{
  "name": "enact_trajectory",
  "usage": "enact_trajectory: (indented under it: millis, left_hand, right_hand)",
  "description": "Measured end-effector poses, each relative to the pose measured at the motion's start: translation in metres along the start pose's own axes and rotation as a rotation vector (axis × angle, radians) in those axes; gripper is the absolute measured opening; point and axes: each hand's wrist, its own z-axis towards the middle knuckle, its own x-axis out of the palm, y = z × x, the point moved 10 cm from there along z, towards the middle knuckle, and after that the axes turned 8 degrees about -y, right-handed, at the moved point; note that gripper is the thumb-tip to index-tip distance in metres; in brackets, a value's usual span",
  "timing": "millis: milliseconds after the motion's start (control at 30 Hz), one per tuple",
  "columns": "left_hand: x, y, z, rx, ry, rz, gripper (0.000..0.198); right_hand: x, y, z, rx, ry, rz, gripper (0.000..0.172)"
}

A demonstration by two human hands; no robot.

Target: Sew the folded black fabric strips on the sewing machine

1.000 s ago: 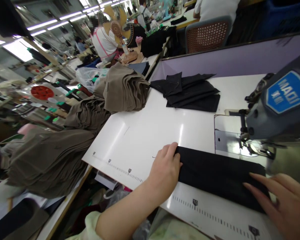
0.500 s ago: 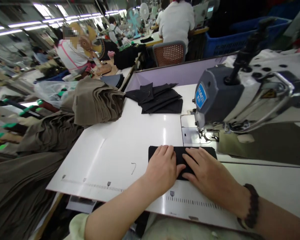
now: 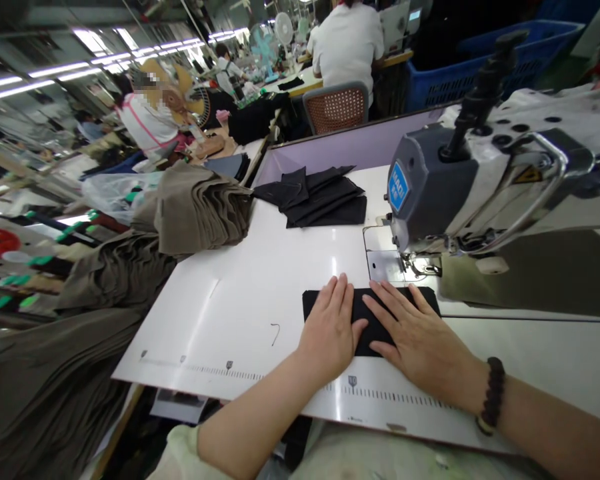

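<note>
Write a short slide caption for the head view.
Left hand and right hand lie flat on black cloth before the sewing machine.

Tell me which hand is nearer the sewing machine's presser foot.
Right. The right hand lies flat on the black fabric piece, just in front of the presser foot; the left hand presses the piece's left end, farther off.

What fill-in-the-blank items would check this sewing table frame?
The left hand and right hand both lie flat on a ____ fabric piece. A dark beaded bracelet sits on the ____ wrist. On the white table, the brown fabric pile sits at the ____ edge.
Missing words: black; right; left.
</note>
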Motion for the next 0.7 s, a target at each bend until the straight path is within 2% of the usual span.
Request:
enact_trajectory:
  millis: [67,167,267,333,400,500,567,633,700]
  left_hand:
    - [0.004,0.01,-0.003,-0.046,0.041,0.026,0.061]
    - [0.004,0.035,-0.016,-0.093,0.044,0.075,0.074]
    - [-0.007,0.066,-0.035,-0.164,-0.019,0.174,0.072]
    - [-0.021,0.071,-0.042,-0.177,-0.084,0.233,0.065]
    - [-0.033,0.055,-0.041,-0.101,-0.123,0.226,0.05]
    - [-0.034,0.008,-0.03,0.094,-0.046,0.09,0.036]
    - [-0.03,-0.009,-0.019,0.135,0.02,0.026,0.035]
    - [-0.026,-0.012,-0.005,0.133,0.043,0.008,0.038]
    - [-0.021,-0.01,0.011,0.18,0.042,-0.013,0.037]
  right_hand:
    - [0.0,0.0,0.001,-0.003,0.001,-0.008,0.054]
    - [-0.002,0.001,0.001,-0.018,0.0,-0.029,0.054]
    - [-0.002,0.002,0.0,-0.028,-0.007,-0.042,0.055]
    - [0.001,0.002,-0.001,-0.027,-0.019,-0.04,0.055]
    - [0.004,0.001,0.0,-0.02,-0.028,-0.026,0.054]
    - [-0.004,-0.004,0.005,0.023,-0.031,0.031,0.051]
    - [-0.028,-0.007,0.008,0.073,-0.054,0.125,0.044]
    - [-0.062,-0.002,0.004,0.089,-0.062,0.274,0.039]
    - [-0.087,0.021,-0.01,-0.014,0.033,0.429,0.038]
